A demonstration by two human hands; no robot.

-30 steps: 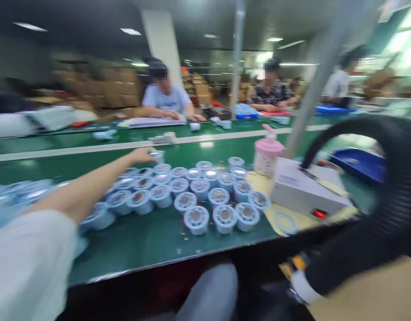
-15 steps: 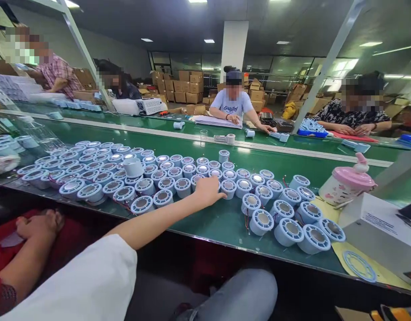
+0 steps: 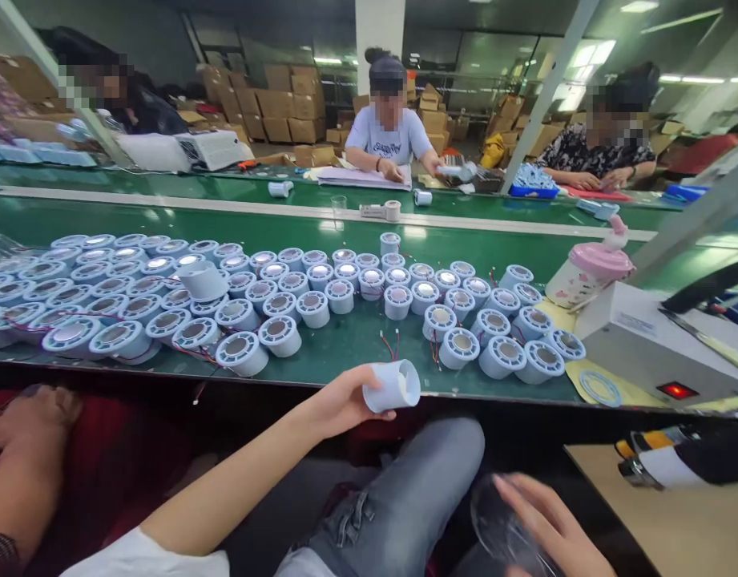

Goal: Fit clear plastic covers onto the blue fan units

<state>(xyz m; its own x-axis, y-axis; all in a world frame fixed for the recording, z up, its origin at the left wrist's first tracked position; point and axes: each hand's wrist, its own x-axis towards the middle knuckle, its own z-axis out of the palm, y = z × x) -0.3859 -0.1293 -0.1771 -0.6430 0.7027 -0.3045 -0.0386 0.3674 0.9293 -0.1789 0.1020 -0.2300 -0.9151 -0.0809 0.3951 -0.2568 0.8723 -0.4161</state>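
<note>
My left hand (image 3: 344, 398) is closed around a light blue cylindrical motor housing (image 3: 398, 386), held on its side over the table's front edge. Its open end faces right, and thin red and dark wires (image 3: 390, 344) stick up behind it. Low at the right, my right hand (image 3: 552, 517) has its fingers curled on a clear, round plastic piece (image 3: 494, 513) beside my knee; blur hides its exact kind. Many similar housings (image 3: 241, 353) stand in rows on the green table (image 3: 338, 344), most with a round metal disc on top.
At the right are a grey box (image 3: 657, 336) with a lit red switch, a pink-lidded cup (image 3: 588, 268) and a blue ring (image 3: 600, 388). A co-worker's hands (image 3: 35, 413) rest at the left. Across the table other people handle parts.
My left hand has taken a housing from the rows, drawn it towards me and tipped it sideways. My right hand has come into view with the clear piece. The view has shifted.
</note>
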